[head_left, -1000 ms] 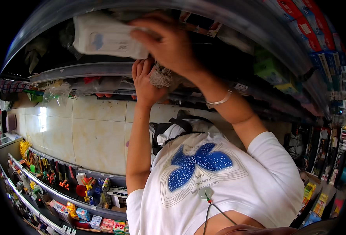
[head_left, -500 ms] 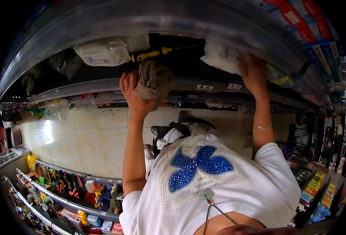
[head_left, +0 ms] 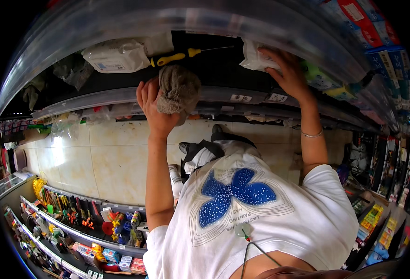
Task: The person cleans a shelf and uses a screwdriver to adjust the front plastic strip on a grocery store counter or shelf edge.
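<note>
Bunched in my left hand [head_left: 154, 103] is a grey-brown cloth [head_left: 179, 88], held in front of the shelf's clear front strip. My right hand [head_left: 288, 76] reaches onto the shelf and grips a white soft packet [head_left: 253, 55], thumb at its near side and fingers over its top. Part of that packet is hidden under the hand. Between the two hands, farther back, lies a screwdriver [head_left: 172, 58] with a yellow and black handle. Left of it rests another white packet [head_left: 116, 58].
Crumpled clear plastic bags [head_left: 75, 69] lie at the shelf's left. A green packet [head_left: 318, 76] sits right of my right hand. A clear plastic front strip [head_left: 107, 98] edges the shelf. Behind me, across the tiled floor [head_left: 116, 162], stand racks of tools [head_left: 70, 209].
My right hand has shifted left and farther over the white packet, uncovering more of the green packet. The left hand with the cloth has hardly moved; the view has shifted slightly.
</note>
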Action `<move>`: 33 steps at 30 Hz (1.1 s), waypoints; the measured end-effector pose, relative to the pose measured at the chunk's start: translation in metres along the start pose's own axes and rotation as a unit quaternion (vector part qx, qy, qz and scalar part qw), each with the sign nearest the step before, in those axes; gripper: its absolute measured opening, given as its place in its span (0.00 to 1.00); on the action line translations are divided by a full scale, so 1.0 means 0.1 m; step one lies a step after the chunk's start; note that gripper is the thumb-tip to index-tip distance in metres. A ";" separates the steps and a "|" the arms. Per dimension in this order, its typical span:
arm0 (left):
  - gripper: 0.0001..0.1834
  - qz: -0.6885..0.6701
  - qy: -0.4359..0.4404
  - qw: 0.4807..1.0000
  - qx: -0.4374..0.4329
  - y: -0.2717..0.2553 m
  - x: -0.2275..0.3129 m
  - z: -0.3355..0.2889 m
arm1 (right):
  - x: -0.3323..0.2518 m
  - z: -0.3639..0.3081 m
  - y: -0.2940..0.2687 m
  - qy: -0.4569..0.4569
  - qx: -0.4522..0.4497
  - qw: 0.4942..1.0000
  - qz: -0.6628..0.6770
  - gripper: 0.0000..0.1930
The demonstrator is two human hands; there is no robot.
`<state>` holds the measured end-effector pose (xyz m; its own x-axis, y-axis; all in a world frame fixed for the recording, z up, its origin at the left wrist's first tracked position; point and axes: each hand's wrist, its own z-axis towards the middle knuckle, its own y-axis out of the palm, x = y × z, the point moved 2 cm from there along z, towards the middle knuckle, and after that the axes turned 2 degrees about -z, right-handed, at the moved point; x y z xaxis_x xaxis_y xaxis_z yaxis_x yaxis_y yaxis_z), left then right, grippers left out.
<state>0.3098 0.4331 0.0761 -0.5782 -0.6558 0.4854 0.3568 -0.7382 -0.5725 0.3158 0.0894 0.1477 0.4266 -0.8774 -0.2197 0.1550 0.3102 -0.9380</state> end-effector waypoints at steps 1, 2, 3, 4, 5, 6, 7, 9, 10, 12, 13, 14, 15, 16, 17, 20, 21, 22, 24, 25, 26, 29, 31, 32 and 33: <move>0.25 -0.002 0.003 1.000 0.000 0.00 -0.01 -0.01 | -0.03 0.02 -0.02 -0.001 -0.004 1.000 -0.004 0.26; 0.25 -0.004 0.006 1.000 0.001 0.00 -0.01 -0.01 | -0.08 0.04 -0.05 0.007 0.009 1.000 -0.025 0.26; 0.26 -0.002 0.006 1.000 -0.001 0.00 -0.02 -0.01 | -0.17 0.07 -0.08 0.015 0.024 0.999 -0.047 0.26; 0.26 0.000 0.005 1.000 -0.003 0.00 -0.02 -0.01 | -0.25 0.12 -0.07 0.023 0.039 0.997 -0.068 0.26; 0.26 0.002 0.004 1.000 -0.004 0.00 -0.03 -0.01 | -0.33 0.19 -0.03 0.000 0.053 0.997 -0.058 0.26; 0.26 0.002 0.006 1.000 -0.003 0.01 -0.04 -0.01 | -0.41 0.27 0.02 -0.021 0.068 0.996 -0.049 0.26; 0.26 0.002 0.009 1.000 -0.002 0.01 -0.05 0.00 | -0.51 0.35 0.08 -0.041 0.083 0.995 -0.039 0.26; 0.26 0.007 0.010 1.000 0.000 0.00 -0.07 -0.02 | -0.73 0.59 0.32 -0.075 0.078 0.994 -0.013 0.25; 0.26 0.008 0.011 1.000 0.001 0.00 -0.07 -0.02 | -0.84 0.69 0.43 -0.097 0.090 0.991 0.007 0.25; 0.26 0.006 0.014 1.000 0.002 0.02 -0.06 -0.01 | -0.97 0.84 0.67 -0.114 0.090 0.989 0.017 0.25; 0.26 0.007 0.013 1.000 0.003 0.02 -0.05 -0.01 | -1.02 0.89 0.75 -0.126 0.089 0.988 0.023 0.25; 0.26 0.008 0.013 1.000 0.005 0.01 -0.05 -0.01 | -1.05 0.92 0.81 -0.116 0.072 0.990 0.031 0.25; 0.26 0.008 0.009 1.000 0.005 0.01 -0.04 -0.01 | -1.07 0.94 0.87 -0.107 0.055 0.992 0.040 0.25; 0.26 0.008 0.005 1.000 0.005 0.02 -0.03 -0.01 | -1.08 0.96 0.90 -0.098 0.037 0.993 0.048 0.25; 0.26 0.007 0.002 1.000 0.005 0.02 -0.03 -0.01 | -1.08 0.98 0.90 -0.101 0.038 0.993 0.042 0.24; 0.28 0.012 0.018 1.000 -0.017 -0.02 0.00 0.00 | -1.08 0.96 0.88 -0.093 0.087 0.990 0.066 0.21; 0.28 0.012 0.018 1.000 -0.018 -0.02 0.00 -0.01 | -1.10 0.96 0.83 -0.080 0.135 0.982 0.101 0.21; 0.27 0.011 0.018 1.000 -0.020 0.00 -0.01 -0.01 | -1.11 0.96 0.77 -0.067 0.183 0.972 0.135 0.20; 0.26 0.005 0.015 1.000 -0.012 0.01 -0.01 -0.01 | -1.14 0.86 0.55 -0.088 0.219 0.957 0.169 0.19; 0.25 0.002 0.011 1.000 -0.001 -0.01 0.00 -0.01 | -1.18 0.80 0.40 -0.100 0.239 0.948 0.187 0.19; 0.24 -0.002 0.008 1.000 0.011 -0.02 0.00 0.00 | -1.26 0.69 0.25 -0.117 0.250 0.938 0.209 0.19; 0.25 -0.026 0.006 1.000 0.011 -0.06 0.01 0.00 | -1.43 0.18 -0.04 -0.193 0.230 0.920 0.251 0.19; 0.25 -0.056 -0.019 0.998 0.032 -0.12 0.08 0.09 | -1.48 -0.11 -0.23 -0.212 0.233 0.930 0.191 0.17; 0.25 -0.084 -0.068 0.993 0.047 -0.14 0.17 0.16 | -1.38 -0.22 -0.25 -0.165 0.217 0.942 0.195 0.16; 0.25 -0.117 -0.119 0.984 0.060 -0.12 0.29 0.25 | -1.28 -0.33 -0.26 -0.115 0.198 0.954 0.196 0.15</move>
<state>0.3075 0.4194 0.1139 -0.4723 -0.4732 0.7436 0.3270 -0.8775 -0.3508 0.2280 0.1812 0.1913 0.6973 -0.5773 -0.4249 0.2492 0.7510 -0.6115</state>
